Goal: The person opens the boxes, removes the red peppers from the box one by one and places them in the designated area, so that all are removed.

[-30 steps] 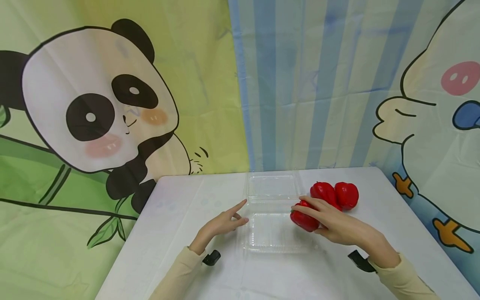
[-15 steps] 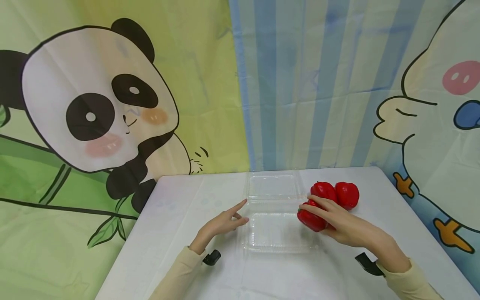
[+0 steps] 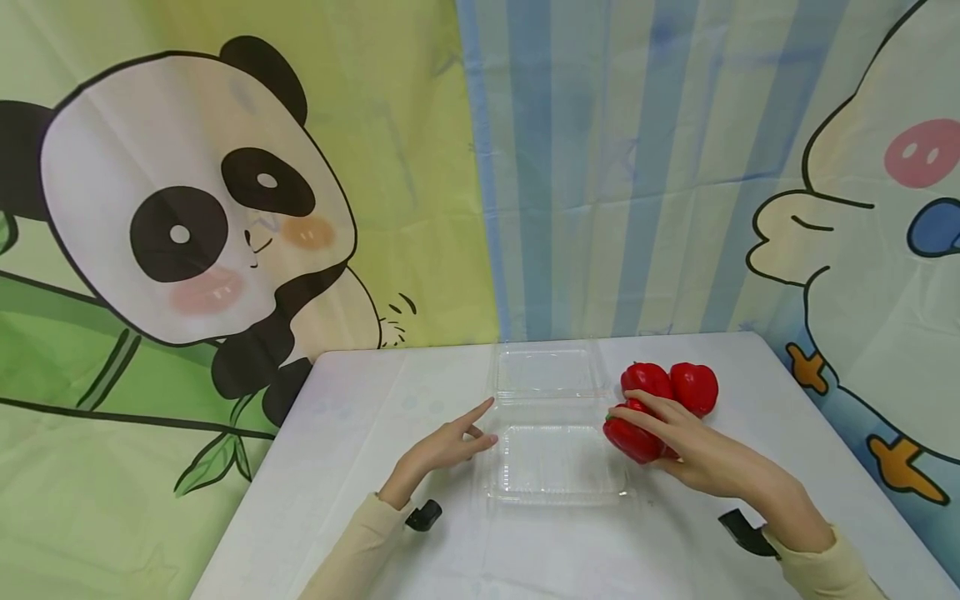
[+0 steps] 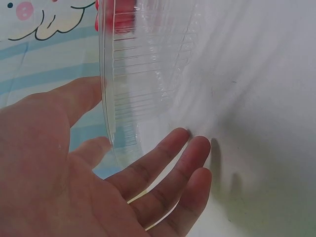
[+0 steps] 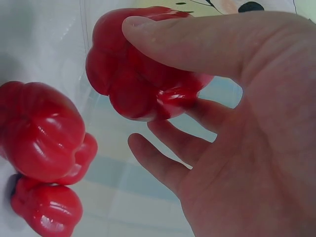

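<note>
A clear plastic clamshell box [image 3: 555, 502] lies opened out on the white table, its lid [image 3: 550, 396] folded toward the back. My left hand [image 3: 442, 446] is at the box's left side, fingertips right at the rim [image 4: 106, 89] and the other fingers extended below it. With thumb and fingers my right hand [image 3: 701, 446] grips a red bell pepper [image 3: 633, 437], a bit of green stem at its left end. This held pepper [image 5: 143, 64] is just right of the box's right edge. My hand hides part of it.
Two more red bell peppers [image 3: 693, 390] sit together at the table's back right, just beyond my right hand. Below the held one, the right wrist view shows loose peppers [image 5: 42, 131] close together. A patterned curtain [image 3: 577, 167] hangs behind the table.
My right hand has moved rightward with the bell pepper, from over the box's right part to beside its right edge. The left hand and the box have stayed in place.
</note>
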The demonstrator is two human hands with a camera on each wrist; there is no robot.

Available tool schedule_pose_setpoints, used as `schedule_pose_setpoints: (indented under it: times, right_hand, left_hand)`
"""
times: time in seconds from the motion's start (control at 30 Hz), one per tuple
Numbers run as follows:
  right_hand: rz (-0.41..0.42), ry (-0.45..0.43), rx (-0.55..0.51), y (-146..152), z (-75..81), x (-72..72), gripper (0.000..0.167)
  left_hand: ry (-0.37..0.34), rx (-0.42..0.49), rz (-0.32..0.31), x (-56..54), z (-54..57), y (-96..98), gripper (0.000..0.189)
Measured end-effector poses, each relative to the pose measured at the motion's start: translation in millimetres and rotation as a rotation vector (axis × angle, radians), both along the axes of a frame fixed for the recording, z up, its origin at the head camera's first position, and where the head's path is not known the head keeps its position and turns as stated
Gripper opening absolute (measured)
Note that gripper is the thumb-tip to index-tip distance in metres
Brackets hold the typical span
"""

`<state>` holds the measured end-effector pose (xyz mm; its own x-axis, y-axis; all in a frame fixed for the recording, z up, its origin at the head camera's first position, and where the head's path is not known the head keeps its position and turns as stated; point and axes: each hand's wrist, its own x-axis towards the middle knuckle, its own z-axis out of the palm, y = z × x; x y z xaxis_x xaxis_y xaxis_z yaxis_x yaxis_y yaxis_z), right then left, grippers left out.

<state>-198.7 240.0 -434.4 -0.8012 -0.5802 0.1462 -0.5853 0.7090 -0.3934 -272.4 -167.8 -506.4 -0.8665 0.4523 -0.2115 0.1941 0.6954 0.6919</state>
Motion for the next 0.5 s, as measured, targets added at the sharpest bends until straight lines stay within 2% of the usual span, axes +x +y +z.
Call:
schedule_pose_setpoints:
  times: [0.5]
  right_hand:
    - [-0.02, 0.009, -0.01, 9.1, -1.0, 4.0, 0.098]
  left_hand:
    - [-0.009, -0.001, 0.007, 0.3, 1.0, -0.1, 0.076]
